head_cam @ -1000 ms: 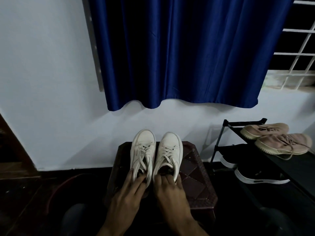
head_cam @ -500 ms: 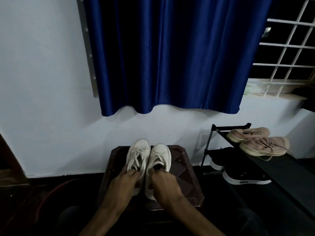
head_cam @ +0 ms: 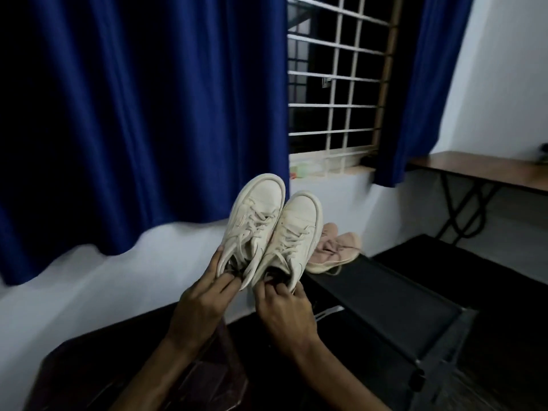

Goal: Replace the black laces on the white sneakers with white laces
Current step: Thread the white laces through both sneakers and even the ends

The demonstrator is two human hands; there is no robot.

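Two white sneakers are held up in the air side by side, toes pointing away and up. The left sneaker (head_cam: 252, 223) is gripped at its heel opening by my left hand (head_cam: 204, 304). The right sneaker (head_cam: 293, 235) is gripped at its heel opening by my right hand (head_cam: 284, 312). Both sneakers carry white laces, loosely threaded. No black lace is visible.
A dark brown stool (head_cam: 98, 375) lies below my forearms. To the right stands a black shoe rack (head_cam: 394, 298) with a pair of pink shoes (head_cam: 335, 247) on top. A blue curtain (head_cam: 142, 114), a barred window (head_cam: 335, 84) and a wooden desk (head_cam: 480, 170) lie beyond.
Both hands lifted the two sneakers off the stool and carried them up and to the right, above the shoe rack. The view has swung right.
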